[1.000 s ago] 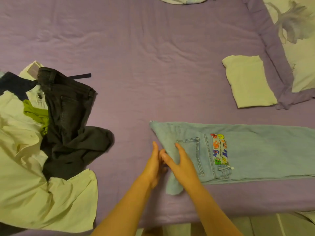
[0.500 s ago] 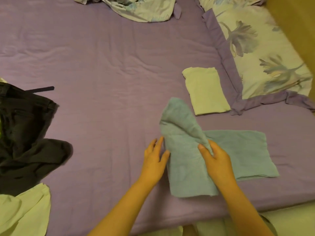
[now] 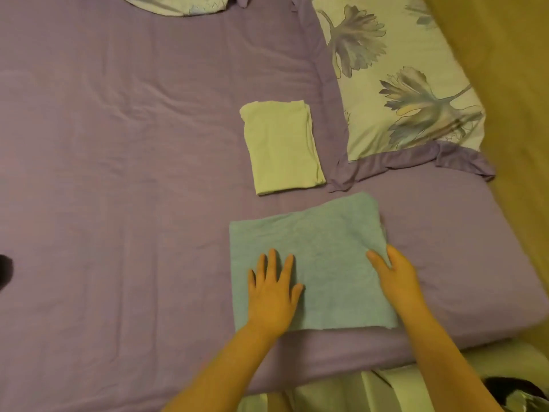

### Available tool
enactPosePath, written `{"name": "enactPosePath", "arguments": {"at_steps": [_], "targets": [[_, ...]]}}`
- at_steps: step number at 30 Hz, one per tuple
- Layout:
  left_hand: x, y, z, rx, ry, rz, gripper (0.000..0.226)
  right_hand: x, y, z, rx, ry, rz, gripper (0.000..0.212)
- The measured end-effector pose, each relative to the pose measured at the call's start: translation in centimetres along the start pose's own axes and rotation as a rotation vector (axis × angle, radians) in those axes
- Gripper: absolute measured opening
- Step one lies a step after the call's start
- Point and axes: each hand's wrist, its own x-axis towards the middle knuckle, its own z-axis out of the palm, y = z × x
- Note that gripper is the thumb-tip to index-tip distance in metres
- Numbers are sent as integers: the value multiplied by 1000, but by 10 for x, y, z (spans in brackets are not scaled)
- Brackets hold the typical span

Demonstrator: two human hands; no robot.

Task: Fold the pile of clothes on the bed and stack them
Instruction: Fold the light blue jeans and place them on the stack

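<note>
The light blue jeans point(image 3: 315, 242) lie folded into a flat rectangle near the front edge of the purple bed point(image 3: 133, 144). My left hand point(image 3: 271, 289) rests flat on their left part with fingers spread. My right hand point(image 3: 395, 278) presses on the right edge of the fold, fingers straight. A folded pale yellow garment point(image 3: 282, 147) lies just beyond the jeans. Only a dark scrap of the unfolded pile point(image 3: 5, 270) shows at the left edge.
A floral pillow point(image 3: 401, 75) with a purple border lies at the back right, next to the yellow garment. Another floral cloth point(image 3: 178, 4) pokes in at the top. A yellowish wall point(image 3: 511, 114) runs along the right side of the bed.
The jeans went from stretched out, to half folded, to a compact rectangle. Both hands now lie flat on top. The view swung right, leaving the pile almost out of sight.
</note>
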Motion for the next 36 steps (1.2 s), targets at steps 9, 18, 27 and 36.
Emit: {"name": "enactPosePath", "arguments": {"at_steps": [9, 18, 27, 36], "targets": [[8, -7, 9, 80, 84, -50, 61, 38, 69, 5, -473, 63, 105, 67], [29, -34, -33, -969, 179, -655, 51, 41, 67, 11, -93, 40, 344, 59], [11, -6, -66, -1083, 166, -568, 34, 21, 17, -17, 43, 118, 205, 27], [37, 83, -84, -1082, -33, -360, 37, 36, 8, -117, -78, 296, 137, 30]]}}
